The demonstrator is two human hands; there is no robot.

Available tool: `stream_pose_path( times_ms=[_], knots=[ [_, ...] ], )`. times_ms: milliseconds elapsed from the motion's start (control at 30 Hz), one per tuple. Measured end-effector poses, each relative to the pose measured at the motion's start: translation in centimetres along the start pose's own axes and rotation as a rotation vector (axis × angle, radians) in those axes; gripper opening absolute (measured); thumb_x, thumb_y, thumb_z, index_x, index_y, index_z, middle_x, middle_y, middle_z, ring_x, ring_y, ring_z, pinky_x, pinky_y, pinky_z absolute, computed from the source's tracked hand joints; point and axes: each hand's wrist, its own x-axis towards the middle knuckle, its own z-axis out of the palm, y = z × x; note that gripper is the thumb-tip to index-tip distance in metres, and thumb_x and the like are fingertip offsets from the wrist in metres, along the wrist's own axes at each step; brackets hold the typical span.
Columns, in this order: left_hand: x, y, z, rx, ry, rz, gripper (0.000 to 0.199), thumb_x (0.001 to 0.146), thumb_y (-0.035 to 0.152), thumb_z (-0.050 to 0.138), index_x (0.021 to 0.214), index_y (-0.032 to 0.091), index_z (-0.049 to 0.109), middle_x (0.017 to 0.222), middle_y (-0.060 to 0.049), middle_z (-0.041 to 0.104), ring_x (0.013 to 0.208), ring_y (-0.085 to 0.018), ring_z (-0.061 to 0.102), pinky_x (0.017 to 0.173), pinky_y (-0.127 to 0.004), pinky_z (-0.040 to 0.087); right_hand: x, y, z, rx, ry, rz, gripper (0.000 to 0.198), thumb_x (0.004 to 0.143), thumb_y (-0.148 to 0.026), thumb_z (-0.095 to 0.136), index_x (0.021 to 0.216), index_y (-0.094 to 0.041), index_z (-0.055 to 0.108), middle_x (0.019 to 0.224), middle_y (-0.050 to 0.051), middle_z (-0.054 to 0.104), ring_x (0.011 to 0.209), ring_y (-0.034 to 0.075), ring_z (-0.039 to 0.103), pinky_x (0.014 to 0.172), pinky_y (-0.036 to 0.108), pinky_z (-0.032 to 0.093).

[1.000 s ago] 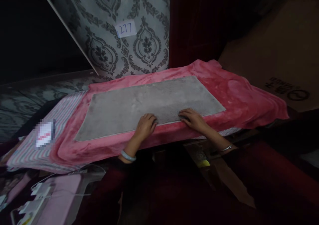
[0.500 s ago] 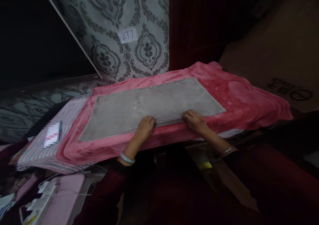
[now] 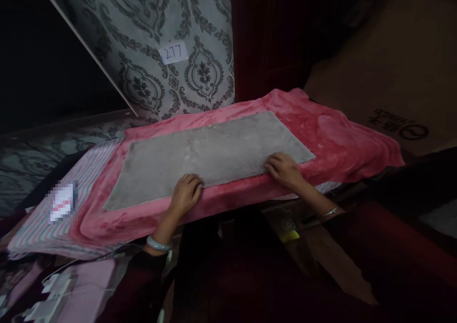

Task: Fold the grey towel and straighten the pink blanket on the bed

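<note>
A grey rectangular cloth (image 3: 214, 151), soft-looking and like a towel, lies spread out on a pink plush blanket (image 3: 342, 137). At the cloth's near edge, left of its middle, my left hand (image 3: 186, 193) has its fingers curled together over the border. Farther right along that same edge is my right hand (image 3: 284, 171), with bent fingers closed on the border. Both fingertips and thumbs are partly hidden, so how firmly they grip is hard to see. Between the hands, the near edge lies flat and fairly straight.
Striped fabric (image 3: 39, 232) shows under the blanket at left, with a blurred white packet (image 3: 62, 201) on it. A white power strip (image 3: 53, 289) is at lower left. Behind stands a patterned wall (image 3: 143, 23) with a "277" label (image 3: 173, 52); a cardboard box (image 3: 403, 75) is at right.
My hands have moved apart along the near edge, the left one leftward and the right one rightward. The fold of cloth between them has flattened. The view has shifted slightly.
</note>
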Motion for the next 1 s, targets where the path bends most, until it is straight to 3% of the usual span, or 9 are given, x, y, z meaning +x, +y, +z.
stream_pose_path(
  times_ms=[67,167,267,400,467,600,667,800,1000],
  knots=[
    [0.8,-0.1,-0.4,0.054,0.014,-0.099,0.038,0.1,0.03,0.045,0.126,0.02,0.07,0.135,-0.014,0.066,0.128,-0.031,0.057,0.109,-0.047,0.046,1.5,0.6,-0.3,-0.057,0.017,0.083,0.044,0.105,-0.038,0.041,0.131,-0.017,0.069,0.133,0.017,0.064,0.124,0.035,0.054,0.105,0.052,0.045],
    [2.2,0.6,0.0,0.137,-0.062,-0.221,0.056,0.1,0.041,0.048,0.152,0.02,0.052,0.166,-0.014,0.039,0.154,-0.037,0.031,0.121,-0.057,0.031,3.3,1.6,0.2,-0.131,-0.099,0.139,0.056,0.104,-0.047,0.041,0.154,-0.023,0.051,0.161,0.013,0.043,0.147,0.039,0.035,0.115,0.061,0.035],
    [2.7,1.3,0.8,0.145,-0.208,-0.303,0.062,0.102,0.047,0.043,0.16,0.024,0.04,0.171,-0.011,0.029,0.157,-0.039,0.022,0.123,-0.064,0.023,3.5,2.9,1.2,-0.169,-0.291,0.263,0.059,0.103,-0.052,0.041,0.156,-0.027,0.048,0.164,0.01,0.038,0.149,0.041,0.032,0.115,0.067,0.032],
    [2.9,1.9,1.3,0.124,-0.243,-0.401,0.065,0.104,0.052,0.039,0.162,0.023,0.038,0.171,-0.013,0.029,0.157,-0.042,0.021,0.123,-0.065,0.022,3.0,3.6,1.7,-0.206,-0.316,0.408,0.063,0.103,-0.054,0.04,0.157,-0.024,0.047,0.165,0.013,0.036,0.149,0.044,0.031,0.114,0.071,0.031],
    [3.7,2.7,1.4,0.089,-0.242,-0.372,0.065,0.103,0.053,0.04,0.16,0.021,0.04,0.17,-0.014,0.029,0.157,-0.043,0.022,0.123,-0.064,0.024,3.3,2.5,1.6,-0.204,-0.288,0.389,0.061,0.104,-0.054,0.038,0.156,-0.023,0.049,0.163,0.015,0.038,0.148,0.047,0.032,0.112,0.074,0.031],
    [6.5,5.7,2.4,-0.006,-0.292,-0.008,0.061,0.104,0.051,0.042,0.161,0.03,0.038,0.172,-0.006,0.028,0.159,-0.034,0.019,0.126,-0.062,0.016,4.8,-0.8,2.3,-0.136,-0.323,0.065,0.057,0.106,-0.053,0.036,0.157,-0.031,0.046,0.167,0.008,0.033,0.153,0.041,0.025,0.117,0.07,0.026],
    [7.8,6.9,3.1,-0.018,-0.349,0.061,0.063,0.103,0.053,0.043,0.163,0.033,0.033,0.173,-0.004,0.026,0.16,-0.033,0.017,0.127,-0.064,0.013,5.6,-1.8,3.0,-0.115,-0.391,-0.014,0.058,0.106,-0.054,0.034,0.159,-0.034,0.043,0.168,0.006,0.032,0.154,0.038,0.025,0.119,0.068,0.026],
    [8.9,6.9,3.5,-0.033,-0.429,0.045,0.069,0.102,0.059,0.041,0.165,0.033,0.028,0.174,-0.004,0.02,0.161,-0.034,0.012,0.126,-0.067,0.012,6.6,-1.5,4.0,-0.128,-0.464,0.043,0.062,0.105,-0.058,0.033,0.161,-0.033,0.039,0.169,0.005,0.03,0.154,0.038,0.026,0.118,0.067,0.029],
    [8.7,1.8,2.2,0.022,-0.422,-0.12,0.065,0.105,0.056,0.035,0.165,0.03,0.029,0.174,-0.003,0.019,0.161,-0.033,0.013,0.126,-0.066,0.013,7.6,2.0,3.5,-0.142,-0.475,0.138,0.065,0.104,-0.062,0.03,0.163,-0.034,0.035,0.17,0.004,0.026,0.156,0.038,0.021,0.119,0.067,0.027]
  ],
)
